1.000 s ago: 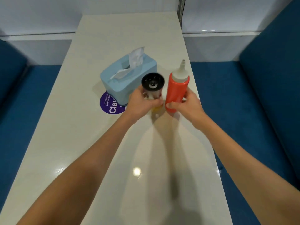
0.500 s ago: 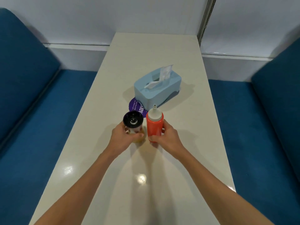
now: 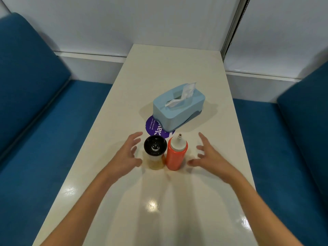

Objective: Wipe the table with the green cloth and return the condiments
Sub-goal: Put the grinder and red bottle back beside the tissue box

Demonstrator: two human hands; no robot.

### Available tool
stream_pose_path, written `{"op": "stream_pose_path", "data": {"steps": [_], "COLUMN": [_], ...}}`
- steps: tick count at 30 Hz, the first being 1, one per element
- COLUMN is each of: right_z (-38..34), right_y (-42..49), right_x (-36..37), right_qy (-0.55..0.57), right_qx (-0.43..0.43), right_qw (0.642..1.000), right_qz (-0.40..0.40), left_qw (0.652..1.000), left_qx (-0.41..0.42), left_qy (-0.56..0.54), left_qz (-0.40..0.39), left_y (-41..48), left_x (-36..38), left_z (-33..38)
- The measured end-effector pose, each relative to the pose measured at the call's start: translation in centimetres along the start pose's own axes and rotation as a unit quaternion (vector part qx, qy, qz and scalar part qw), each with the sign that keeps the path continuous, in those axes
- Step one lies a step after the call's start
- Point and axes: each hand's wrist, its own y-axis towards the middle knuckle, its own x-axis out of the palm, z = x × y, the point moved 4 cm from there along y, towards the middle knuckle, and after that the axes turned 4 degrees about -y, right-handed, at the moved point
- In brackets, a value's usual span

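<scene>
The shaker (image 3: 155, 153) and the red bottle (image 3: 176, 155) stand upright, touching, on the desk (image 3: 170, 68) just nearer than the tissue box (image 3: 179, 107); the left hand (image 3: 126, 155) flanks the shaker, the right hand (image 3: 207, 157) the red bottle; each grip is spread apart, holding nothing; the green cloth is out of view.

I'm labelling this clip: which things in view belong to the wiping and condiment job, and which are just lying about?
Job: table, black-lidded shaker, orange squeeze bottle, left hand and right hand open either side of them. No green cloth in view.
Lying about: blue tissue box, purple round sticker, blue bench seats.
</scene>
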Motion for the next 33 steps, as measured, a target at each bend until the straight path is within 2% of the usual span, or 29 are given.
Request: {"op": "stream_pose_path", "data": {"steps": [5, 7, 9, 12, 15, 20, 25, 33], "right_z": [-2.4, -4.5, -6.6, -8.1, -8.2, -7.2, -5.3, -3.1], "right_y": [5.2, 8.4, 11.4, 14.6, 15.9, 14.1, 9.6, 4.5], "right_x": [-10.2, -11.8, -12.0, -11.0, -9.4, -8.3, -5.9, -2.4], "right_qy": [-0.021, -0.026, -0.031, -0.041, -0.074, -0.047, -0.04, 0.023], "right_qx": [0.008, -0.001, -0.007, 0.013, 0.02, 0.008, -0.014, -0.017], "right_qw": [0.99, 0.985, 0.981, 0.982, 0.982, 0.972, 0.972, 0.972], "right_qz": [0.14, 0.173, 0.191, 0.183, 0.172, 0.23, 0.23, 0.235], "left_qw": [0.991, 0.993, 0.996, 0.991, 0.989, 0.99, 0.992, 0.996], "left_qx": [-0.003, -0.007, -0.048, -0.126, -0.149, -0.132, -0.115, -0.09], "left_qy": [0.056, 0.043, 0.033, 0.041, 0.013, -0.044, -0.021, 0.001], "left_qz": [0.122, 0.113, 0.065, 0.01, 0.013, 0.021, 0.045, 0.009], "left_y": [3.3, 5.8, 8.6, 11.6, 12.9, 13.4, 12.8, 9.7], "left_x": [-6.0, -5.2, -3.4, -0.7, 0.6, 1.0, -0.4, -1.3], "left_z": [4.0, 5.8, 6.8, 7.1, 7.0, 6.9, 6.4, 5.3]}}
